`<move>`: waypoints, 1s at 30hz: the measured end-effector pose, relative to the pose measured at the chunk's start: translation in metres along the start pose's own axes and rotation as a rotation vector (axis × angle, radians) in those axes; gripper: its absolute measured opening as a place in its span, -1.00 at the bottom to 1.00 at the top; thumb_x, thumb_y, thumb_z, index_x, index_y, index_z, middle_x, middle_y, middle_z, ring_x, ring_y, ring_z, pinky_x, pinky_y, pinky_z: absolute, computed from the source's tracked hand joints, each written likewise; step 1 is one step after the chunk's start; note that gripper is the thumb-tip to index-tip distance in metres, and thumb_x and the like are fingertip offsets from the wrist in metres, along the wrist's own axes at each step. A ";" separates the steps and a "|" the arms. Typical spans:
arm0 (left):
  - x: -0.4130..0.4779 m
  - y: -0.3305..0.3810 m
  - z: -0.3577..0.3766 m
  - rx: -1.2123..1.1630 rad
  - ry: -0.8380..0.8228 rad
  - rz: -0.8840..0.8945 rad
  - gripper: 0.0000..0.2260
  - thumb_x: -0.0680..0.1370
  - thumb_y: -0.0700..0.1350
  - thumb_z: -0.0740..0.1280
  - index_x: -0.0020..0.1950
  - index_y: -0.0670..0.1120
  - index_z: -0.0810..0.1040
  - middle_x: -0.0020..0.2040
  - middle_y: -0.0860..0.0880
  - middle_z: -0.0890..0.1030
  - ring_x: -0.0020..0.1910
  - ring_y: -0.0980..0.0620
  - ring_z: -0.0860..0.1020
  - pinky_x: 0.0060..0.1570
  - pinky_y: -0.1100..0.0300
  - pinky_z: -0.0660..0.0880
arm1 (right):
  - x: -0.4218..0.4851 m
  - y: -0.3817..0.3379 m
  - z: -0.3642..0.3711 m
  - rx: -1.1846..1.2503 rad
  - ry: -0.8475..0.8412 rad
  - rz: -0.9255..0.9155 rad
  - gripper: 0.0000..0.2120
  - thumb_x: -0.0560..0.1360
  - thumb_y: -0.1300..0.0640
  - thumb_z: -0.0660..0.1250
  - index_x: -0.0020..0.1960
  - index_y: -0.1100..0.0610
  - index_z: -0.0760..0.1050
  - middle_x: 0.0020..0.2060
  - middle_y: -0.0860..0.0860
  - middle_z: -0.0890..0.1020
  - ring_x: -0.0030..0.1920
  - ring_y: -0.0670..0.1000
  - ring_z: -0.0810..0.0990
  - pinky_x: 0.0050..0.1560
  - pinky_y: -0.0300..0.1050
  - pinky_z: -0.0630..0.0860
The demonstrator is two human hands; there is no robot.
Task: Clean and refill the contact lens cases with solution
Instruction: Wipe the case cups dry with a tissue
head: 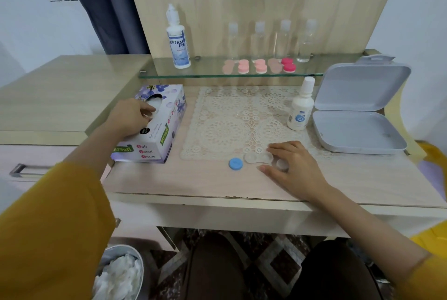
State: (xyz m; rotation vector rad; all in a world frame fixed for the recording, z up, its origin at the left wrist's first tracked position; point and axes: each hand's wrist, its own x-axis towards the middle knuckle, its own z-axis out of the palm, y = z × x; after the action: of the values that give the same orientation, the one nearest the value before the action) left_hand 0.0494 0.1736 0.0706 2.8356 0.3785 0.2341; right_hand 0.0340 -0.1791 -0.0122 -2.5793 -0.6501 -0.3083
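Clear case [258, 157], long axis left-right, at desk [193, 183] front; my right hand [294, 166] rests on it, loosely spread, nearer. Left hand [131, 116], well apart, pinches tissue [154, 104] in box [167, 130].

Pale wood desk [60, 96], dark curtain [106, 5].

Clear lens case [258, 157] uncapped at lace mat [225, 128] edge; blue cap [236, 163] just left; solution bottle [300, 106] upright.
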 end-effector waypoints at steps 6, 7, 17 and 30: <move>0.006 0.000 0.001 0.008 -0.010 0.010 -0.76 0.48 -0.33 0.24 0.06 -0.17 0.63 0.03 -0.15 0.64 -0.15 0.04 0.46 -0.11 0.22 0.35 | 0.000 0.000 0.000 -0.003 0.003 -0.002 -0.52 0.40 -0.16 0.37 0.18 0.14 0.55 0.17 -0.03 0.57 0.19 0.01 0.42 0.16 -0.20 0.30; 0.007 -0.002 0.002 0.007 0.012 0.021 -0.76 0.47 -0.35 0.23 0.02 -0.19 0.64 0.01 -0.15 0.64 -0.16 0.03 0.46 -0.12 0.22 0.36 | 0.000 0.000 0.000 -0.003 0.004 -0.004 -0.53 0.40 -0.15 0.37 0.18 0.14 0.55 0.16 -0.03 0.57 0.18 0.01 0.42 0.17 -0.19 0.31; 0.005 -0.006 0.004 -0.270 0.281 -0.058 -0.86 0.50 -0.28 0.28 -0.08 -0.19 0.64 -0.18 -0.16 0.63 -0.39 0.10 0.46 -0.17 0.42 0.36 | 0.000 0.001 0.001 0.002 0.016 -0.008 -0.54 0.39 -0.14 0.40 0.15 0.14 0.57 0.12 -0.02 0.60 0.15 0.02 0.44 0.15 -0.19 0.32; -0.034 0.070 -0.018 -0.544 0.356 0.263 -0.95 0.56 -0.25 0.23 -0.04 -0.11 0.42 -0.25 0.13 0.45 -0.27 0.32 0.44 -0.24 0.51 0.32 | -0.001 -0.002 -0.001 0.067 0.017 0.028 -0.45 0.36 -0.28 0.30 0.12 0.13 0.58 0.11 -0.04 0.60 0.16 0.00 0.45 0.13 -0.20 0.34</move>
State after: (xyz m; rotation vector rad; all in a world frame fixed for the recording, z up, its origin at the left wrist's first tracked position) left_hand 0.0303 0.1034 0.1039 2.2895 -0.0034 0.7716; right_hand 0.0323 -0.1784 -0.0104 -2.5171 -0.6072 -0.2934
